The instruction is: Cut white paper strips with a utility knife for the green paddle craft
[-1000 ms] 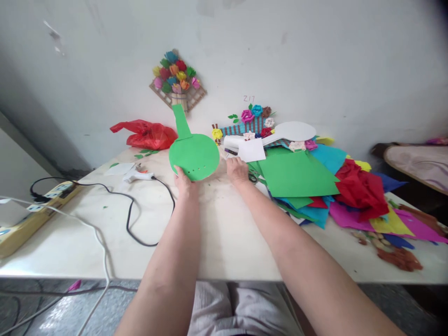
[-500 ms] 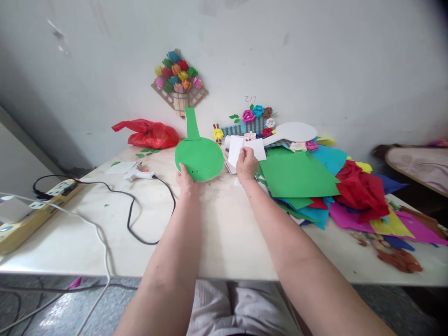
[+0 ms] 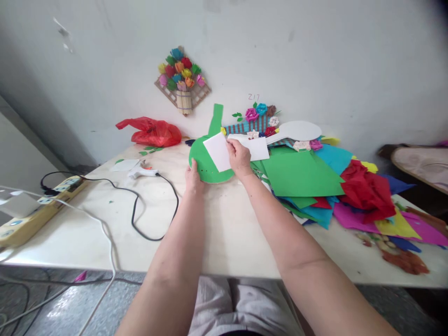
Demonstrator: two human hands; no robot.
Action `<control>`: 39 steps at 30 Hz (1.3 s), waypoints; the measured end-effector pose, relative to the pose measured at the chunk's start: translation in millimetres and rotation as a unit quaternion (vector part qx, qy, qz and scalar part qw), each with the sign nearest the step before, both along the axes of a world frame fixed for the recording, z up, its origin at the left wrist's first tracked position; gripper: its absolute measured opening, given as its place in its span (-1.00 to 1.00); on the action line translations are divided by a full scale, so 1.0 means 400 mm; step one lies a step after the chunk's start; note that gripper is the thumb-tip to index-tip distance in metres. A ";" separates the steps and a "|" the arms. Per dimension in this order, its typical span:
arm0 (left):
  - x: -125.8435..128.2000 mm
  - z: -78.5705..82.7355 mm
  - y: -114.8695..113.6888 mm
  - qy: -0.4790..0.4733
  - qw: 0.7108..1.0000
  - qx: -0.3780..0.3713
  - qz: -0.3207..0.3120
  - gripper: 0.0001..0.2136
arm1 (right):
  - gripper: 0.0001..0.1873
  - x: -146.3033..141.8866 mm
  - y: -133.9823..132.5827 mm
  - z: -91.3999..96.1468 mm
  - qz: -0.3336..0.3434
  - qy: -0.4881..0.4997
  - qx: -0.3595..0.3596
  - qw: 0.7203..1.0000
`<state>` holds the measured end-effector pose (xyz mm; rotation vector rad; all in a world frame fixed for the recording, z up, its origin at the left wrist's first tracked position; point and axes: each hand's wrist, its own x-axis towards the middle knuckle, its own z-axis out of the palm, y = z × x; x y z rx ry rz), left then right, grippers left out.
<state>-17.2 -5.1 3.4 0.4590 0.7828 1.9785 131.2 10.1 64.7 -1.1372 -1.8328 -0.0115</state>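
Observation:
My left hand [image 3: 194, 178] grips the lower left edge of a green paddle-shaped cutout [image 3: 201, 156], a round disc with a handle pointing up. A few small dark holes show near its lower edge. Between the fingers of my right hand [image 3: 240, 157] are folded white cards [image 3: 217, 151], spread in two directions. One white piece overlaps the right part of the green disc and hides it. Whether the cards touch the disc I cannot tell. Just right of my right hand lies a stack of green sheets [image 3: 304, 172].
A white glue gun [image 3: 142, 172] with a black cord lies at left, near a red plastic bag [image 3: 154, 133] and a power strip [image 3: 42, 210]. Coloured and crumpled paper [image 3: 366, 189] covers the right side. A white paddle-shaped piece [image 3: 300, 130] and paper flowers [image 3: 252, 114] are at the back.
The green cutout has moved right and its handle now leans right. My right hand has brought the white cards left, so they overlap the disc.

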 end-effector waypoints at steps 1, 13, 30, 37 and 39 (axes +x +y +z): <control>0.002 -0.002 0.001 0.007 1.000 0.001 -0.025 -0.77 | -0.60 0.003 0.005 -0.002 -0.005 -0.002 -0.023 1.000; 0.013 -0.004 -0.003 0.062 0.984 0.007 -0.168 -0.69 | -0.62 0.005 -0.024 -0.029 -0.052 -0.134 -0.090 0.985; -0.007 0.009 -0.006 -0.040 0.998 0.001 0.047 -0.80 | -0.39 -0.001 0.073 -0.139 -0.024 0.446 -0.213 0.869; -0.001 0.007 -0.006 -0.029 0.999 0.008 0.043 -0.81 | -0.41 -0.059 0.046 -0.183 0.150 0.535 -0.264 0.788; -0.001 0.006 -0.006 -0.025 0.999 0.005 0.041 -0.82 | -0.43 -0.054 0.045 -0.186 0.137 0.536 -0.263 0.790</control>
